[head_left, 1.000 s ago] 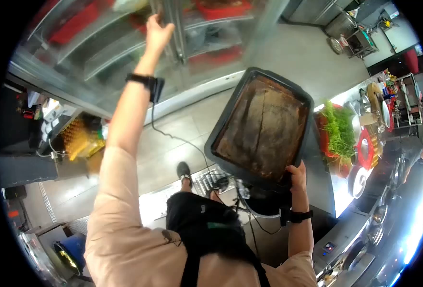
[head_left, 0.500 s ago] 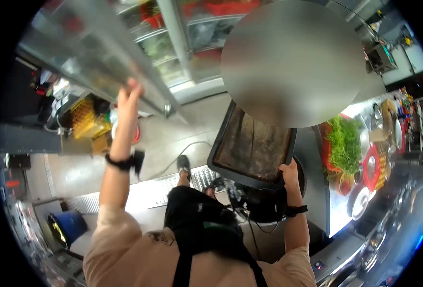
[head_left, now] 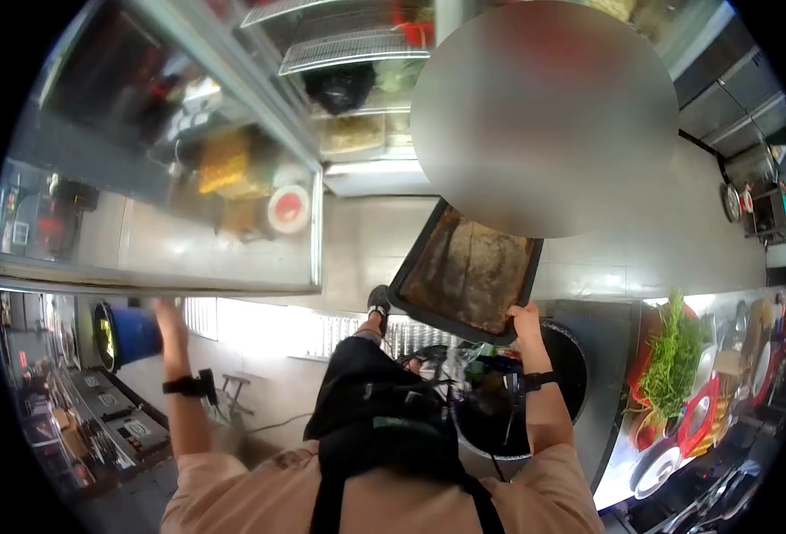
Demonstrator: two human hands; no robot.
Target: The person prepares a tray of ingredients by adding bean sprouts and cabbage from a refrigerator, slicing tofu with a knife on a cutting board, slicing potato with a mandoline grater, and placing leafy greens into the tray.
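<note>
- The right hand (head_left: 524, 318) grips the near right corner of one dark baking tray (head_left: 467, 271), fingers curled over its rim, thumb on top. The tray is held out in front of the body and tilted, its stained inside facing up toward the camera; held by one corner like this, it probably leaves the other arm free for the door.
- Below the tray sits one round black bin (head_left: 548, 392), just beside the edge of the steel surface (head_left: 620, 356) on the right.
- On that surface lie one bunch of green herbs (head_left: 673, 356) and several red and white dishes, too small to count.
- The left hand (head_left: 157, 311) is raised against the lower edge of one glass fridge door (head_left: 157, 240), swung wide open. It is blurred, so I cannot tell whether it clasps the edge or only presses on it.
- One blue barrel (head_left: 130, 334) stands on the floor beyond that hand.
- Farthest, the open fridge shows two wire shelves (head_left: 348, 49) with stored food.
</note>
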